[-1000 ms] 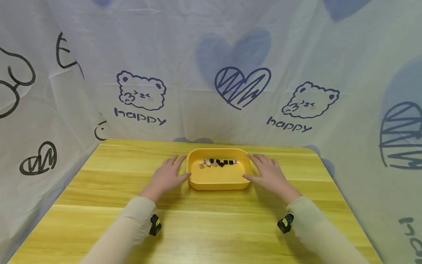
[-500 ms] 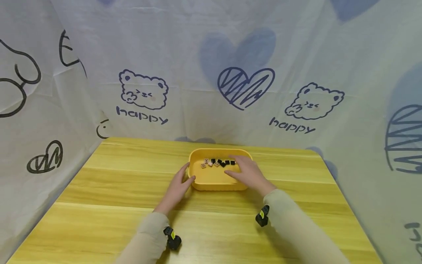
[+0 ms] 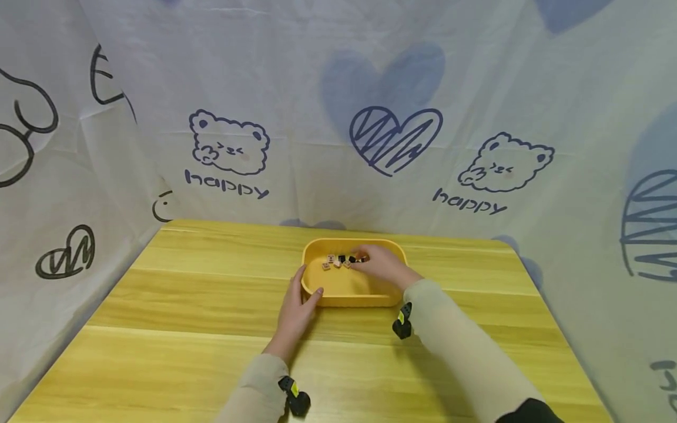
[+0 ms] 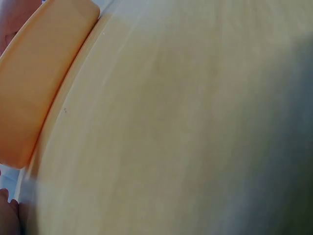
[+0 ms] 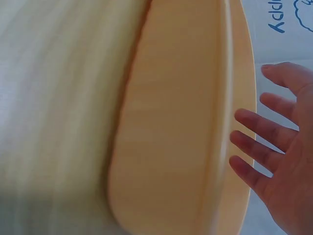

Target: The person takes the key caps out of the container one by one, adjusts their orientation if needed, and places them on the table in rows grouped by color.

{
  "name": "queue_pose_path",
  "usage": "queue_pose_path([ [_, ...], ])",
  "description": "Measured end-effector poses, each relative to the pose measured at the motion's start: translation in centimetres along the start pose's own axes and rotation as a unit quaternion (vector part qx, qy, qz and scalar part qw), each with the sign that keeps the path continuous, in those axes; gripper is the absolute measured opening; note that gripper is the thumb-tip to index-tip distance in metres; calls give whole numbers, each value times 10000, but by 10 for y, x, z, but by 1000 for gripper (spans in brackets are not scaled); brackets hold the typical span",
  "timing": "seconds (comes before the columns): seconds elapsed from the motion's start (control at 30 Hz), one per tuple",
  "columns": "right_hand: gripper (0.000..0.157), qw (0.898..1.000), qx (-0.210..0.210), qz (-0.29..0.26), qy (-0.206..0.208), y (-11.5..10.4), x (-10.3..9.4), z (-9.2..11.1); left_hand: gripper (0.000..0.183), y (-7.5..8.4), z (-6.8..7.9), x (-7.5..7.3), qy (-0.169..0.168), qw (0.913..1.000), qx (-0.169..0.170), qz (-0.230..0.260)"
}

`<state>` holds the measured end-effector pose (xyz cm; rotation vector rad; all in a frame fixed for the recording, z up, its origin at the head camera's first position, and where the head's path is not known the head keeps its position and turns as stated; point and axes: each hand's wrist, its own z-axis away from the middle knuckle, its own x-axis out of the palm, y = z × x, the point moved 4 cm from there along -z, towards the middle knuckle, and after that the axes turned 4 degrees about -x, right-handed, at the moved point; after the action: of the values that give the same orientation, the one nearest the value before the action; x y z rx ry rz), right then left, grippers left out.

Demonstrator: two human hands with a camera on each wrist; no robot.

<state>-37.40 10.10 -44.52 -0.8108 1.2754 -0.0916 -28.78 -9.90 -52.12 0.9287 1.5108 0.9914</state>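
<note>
A yellow plastic tray (image 3: pixel 359 301) sits on the table with small square pieces lying inside, some black, some pale with dark marks (image 3: pixel 330 258). My left hand (image 3: pixel 295 311) is at its front left corner, fingers along the outside and thumb by the front rim. Over the right part of the tray, my right hand (image 3: pixel 383 265) reaches in, its fingertips close to the black pieces (image 3: pixel 351 259). In the right wrist view its fingers (image 5: pixel 264 125) are spread and loosely bent, with nothing seen between them. The right hand hides some pieces in the head view.
The tray stands on a yellow wood-grain table (image 3: pixel 174 294), near its far edge. White cloth (image 3: pixel 307 117) with printed hearts and bears hangs behind it and along both sides. A small black camera (image 3: pixel 298 399) is worn on each wrist.
My right hand has moved from outside the tray's right end to over the pieces, going left. My left hand has slid from the left side towards the front left corner.
</note>
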Motion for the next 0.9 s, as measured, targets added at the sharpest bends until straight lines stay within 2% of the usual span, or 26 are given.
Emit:
queue_pose_path([
  [0.1,46,9998,12,-80,-175,-2,-3,-7,72,-3,-1,2,46,10000,67,50],
  [0.23,44,9989,-90,-134,-445,-1,-4,-17,78,-6,0,5,36,9997,-61,-228],
  [0.33,45,9974,-227,-39,-690,2,-1,-24,79,-8,3,6,-4,9991,-35,-421],
  [0.53,46,9951,-323,208,-917,5,4,-38,71,-7,4,4,-86,9984,72,-561],
  [0.9,42,9885,-113,728,-1320,4,7,-47,62,-5,5,0,-153,9988,58,-471],
])
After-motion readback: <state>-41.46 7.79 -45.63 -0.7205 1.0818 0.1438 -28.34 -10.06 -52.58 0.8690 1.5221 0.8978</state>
